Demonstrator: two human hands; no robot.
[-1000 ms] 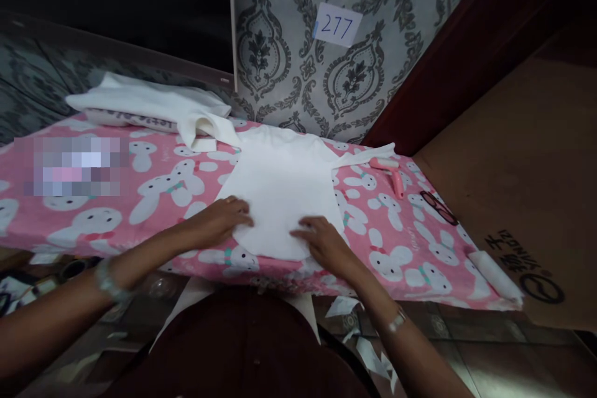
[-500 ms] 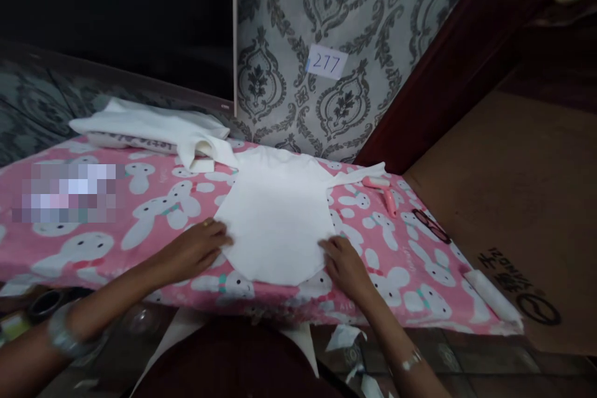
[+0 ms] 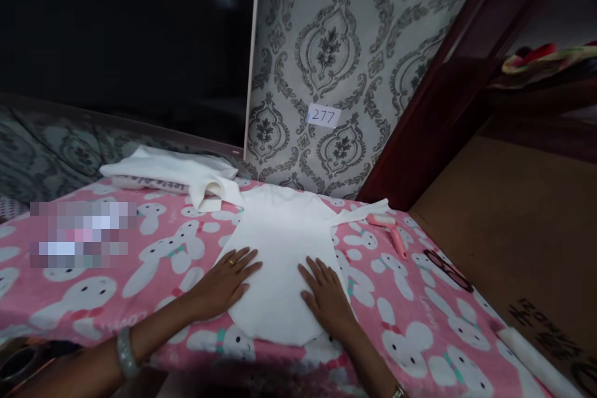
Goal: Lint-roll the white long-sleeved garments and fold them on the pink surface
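A white long-sleeved shirt (image 3: 280,249) lies spread out on a pink bunny-print cloth (image 3: 153,317). Its left sleeve bends up toward the back, and the right one reaches out past a pink lint roller (image 3: 395,236). My left hand (image 3: 226,283) rests flat on the shirt's left side, fingers stretched out. On the opposite side, my right hand (image 3: 325,292) lies palm down with its fingers spread. Neither hand grips anything.
Folded white clothing (image 3: 163,165) is stacked at the back left, below a large dark screen (image 3: 125,43). Dark-framed glasses (image 3: 448,270) lie toward the right edge, beside a cardboard box (image 3: 508,230). A white roll (image 3: 536,360) sits at the front right. A blurred-out item lies left.
Both hands have gone from holding the shirt's side edges with bent fingers to lying flat on top of it. The camera view has tilted upward.
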